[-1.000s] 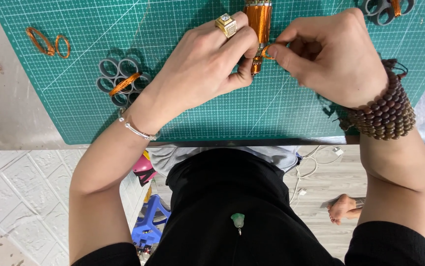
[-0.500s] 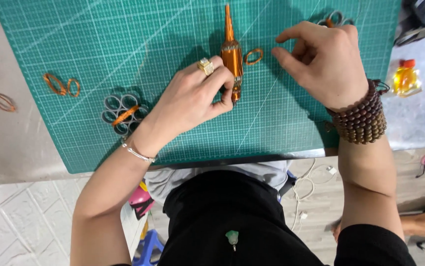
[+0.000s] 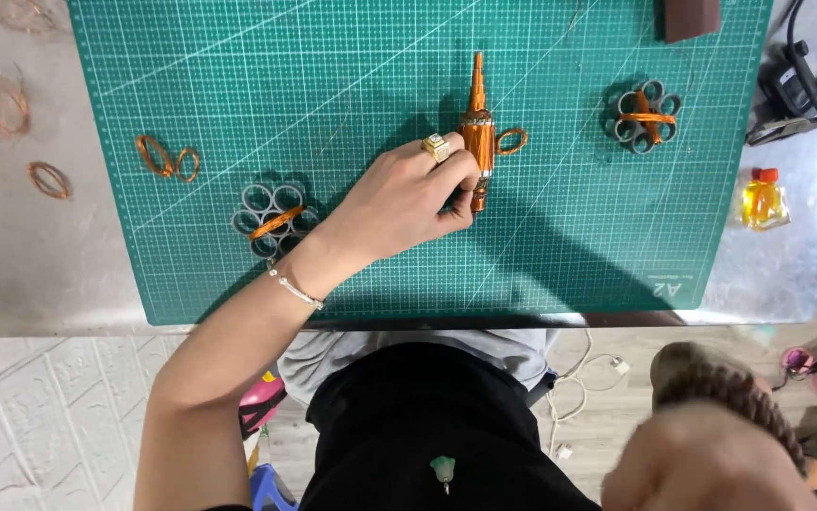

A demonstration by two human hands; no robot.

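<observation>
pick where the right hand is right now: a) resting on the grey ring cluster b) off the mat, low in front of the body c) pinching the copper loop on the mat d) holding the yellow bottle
b: the right hand is blurred at the bottom of the view, off the green cutting mat, while only the left hand grips the copper-wound piece.

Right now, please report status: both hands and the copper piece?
Left hand gripping copper-wound spindle on green mat. Right hand off the mat, blurred, apparently empty. Nothing obstructing.

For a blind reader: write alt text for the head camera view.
A person's left hand grips an orange, copper-wound spindle-shaped piece lying on a green cutting mat. The right hand is off the mat, blurred at the lower right. Two grey ring clusters and loose copper wire loops lie around.
</observation>
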